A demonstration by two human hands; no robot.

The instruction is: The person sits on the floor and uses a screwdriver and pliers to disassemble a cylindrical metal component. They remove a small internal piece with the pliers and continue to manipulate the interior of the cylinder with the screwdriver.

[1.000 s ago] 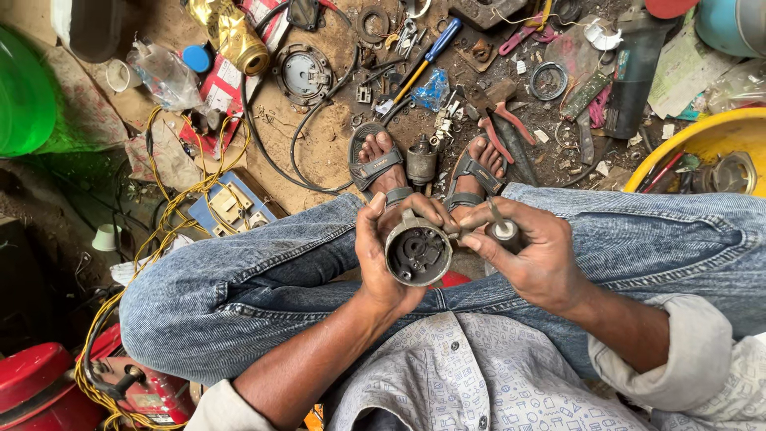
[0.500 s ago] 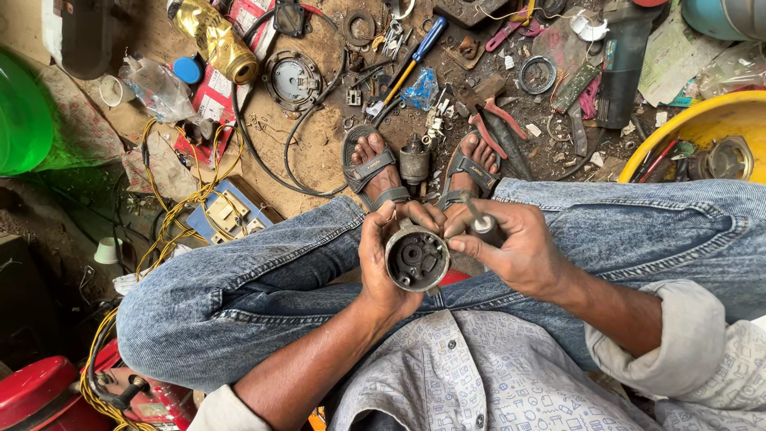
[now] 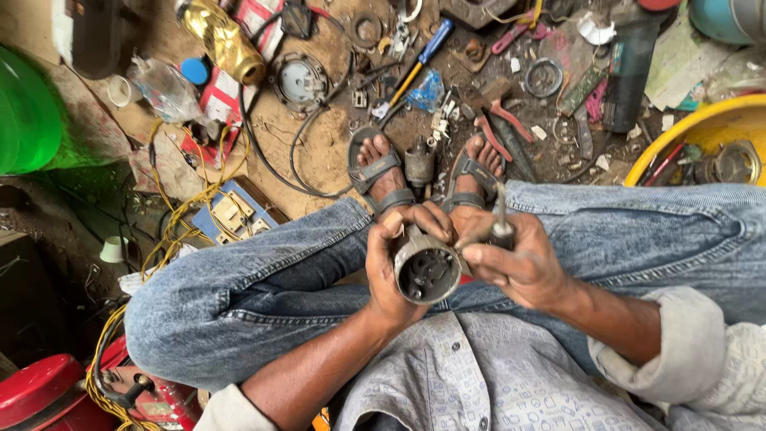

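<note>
My left hand grips a round, greasy metal motor housing, its open end facing up at me over my lap. My right hand holds a thin metal tool with a dark handle upright beside the housing's right rim. Both hands sit above my knees in blue jeans. Another small cylindrical motor part stands on the ground between my sandalled feet.
The dirt floor ahead is littered with tools: a blue-handled screwdriver, red pliers, rings, wires and a round gauge-like part. A yellow tub is at right, a green container at left, red objects at bottom left.
The view has shifted slightly and my hands have moved a little lower right. My right hand has turned the thin tool upright beside the housing.
</note>
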